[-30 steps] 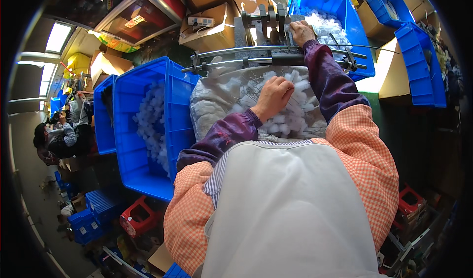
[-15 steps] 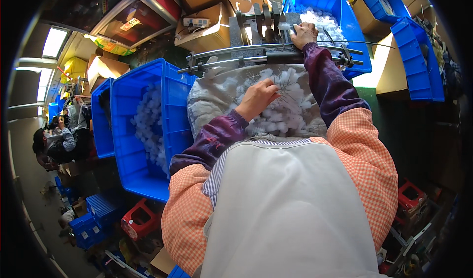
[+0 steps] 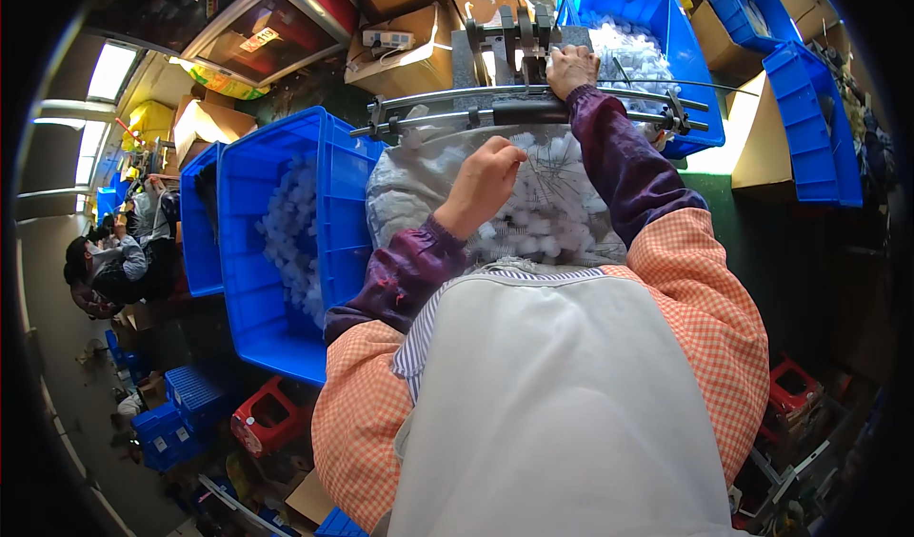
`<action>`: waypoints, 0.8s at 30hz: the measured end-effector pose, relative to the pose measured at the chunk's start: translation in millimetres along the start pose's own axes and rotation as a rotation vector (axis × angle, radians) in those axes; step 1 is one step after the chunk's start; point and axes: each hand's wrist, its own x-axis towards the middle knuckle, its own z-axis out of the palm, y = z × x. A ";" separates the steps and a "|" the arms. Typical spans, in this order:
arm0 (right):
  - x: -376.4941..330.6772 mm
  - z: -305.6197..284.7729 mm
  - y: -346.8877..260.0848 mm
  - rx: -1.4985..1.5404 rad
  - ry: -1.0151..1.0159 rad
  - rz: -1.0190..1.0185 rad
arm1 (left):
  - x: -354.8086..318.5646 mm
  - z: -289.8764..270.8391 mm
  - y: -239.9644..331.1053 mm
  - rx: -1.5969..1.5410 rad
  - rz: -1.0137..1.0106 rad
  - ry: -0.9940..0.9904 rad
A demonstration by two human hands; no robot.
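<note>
My left hand hovers above a grey cloth-lined heap, its thumb and fingers pinched; what they hold, if anything, is too small to make out. Below it lie white fluffy pieces mixed with thin wires. Farther away, my right hand rests at the right side of a metal bench machine, its fingers curled down against the machine's block. Whatever sits under those fingertips is hidden. Two metal rails run across between the machine and the heap.
A blue crate of white pieces stands close on the left. Another blue crate with similar pieces is behind the machine at right. An open cardboard box sits at far left of the machine. A red stool and a seated person are farther left.
My left hand has lifted slightly away and left from the wires. My right hand has shifted left, closer in on the machine's block.
</note>
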 end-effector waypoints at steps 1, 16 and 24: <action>0.8 -2.2 7.6 -0.005 -0.019 0.003 | 2.4 -6.6 2.2 -0.043 -0.021 0.000; 10.5 -48.2 113.2 -0.012 0.232 0.365 | 40.3 8.3 21.1 -0.369 0.014 0.025; -62.7 -92.1 65.0 1.077 -0.775 -0.405 | 55.9 33.2 10.7 -0.337 -0.078 0.085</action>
